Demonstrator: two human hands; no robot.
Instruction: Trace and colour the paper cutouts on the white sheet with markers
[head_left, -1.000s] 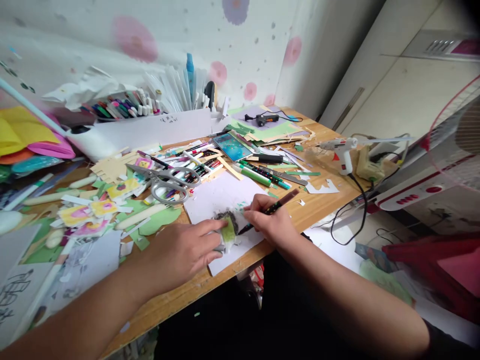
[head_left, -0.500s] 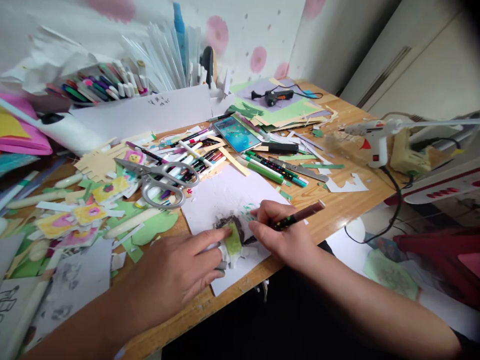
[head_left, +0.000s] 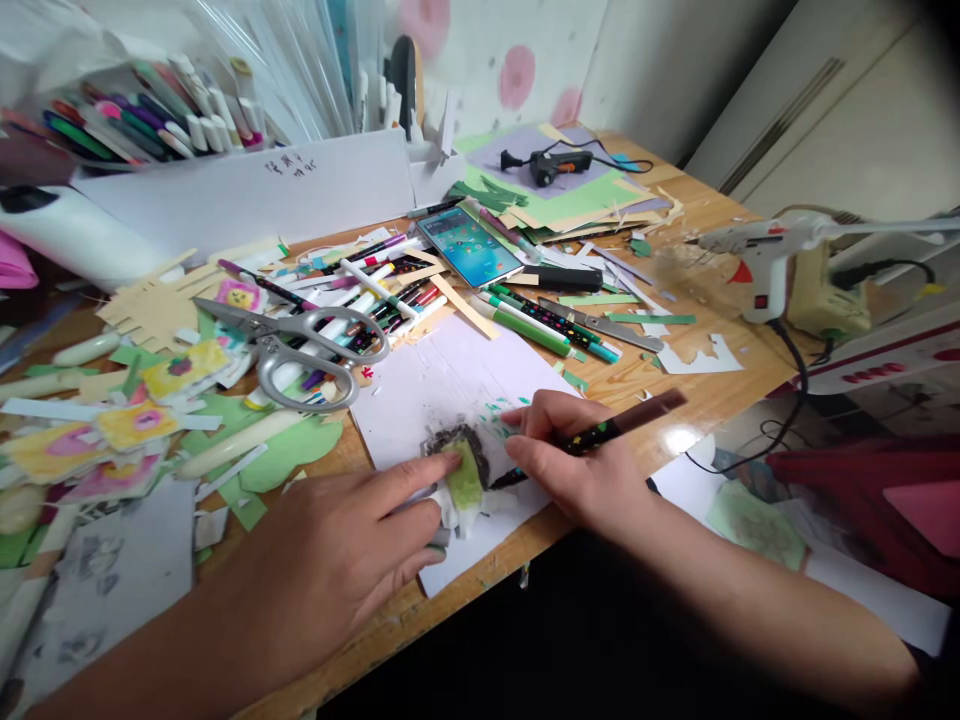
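A small green piece of paper lies on a white sheet, with dark ink smudged around its upper edge. My left hand is closed: its index fingertip holds the green piece down while the other fingers bend beside it. Part of a grey thing shows under those fingers; I cannot tell its kind. In my right hand, a black marker pen with colourful dots and a brown end is pinched. Its dark tip rests close to the right edge of the green piece. Green marks dot the sheet above.
Grey scissors lie left of the sheet, beside loose markers and paper scraps. A lit phone and a blade are beyond it. A black glue gun lies at the back, a white one at the right edge.
My right hand has shifted slightly right with the marker, whose tip now shows beside the green piece. The left hand keeps its place on it. The view has moved a little.
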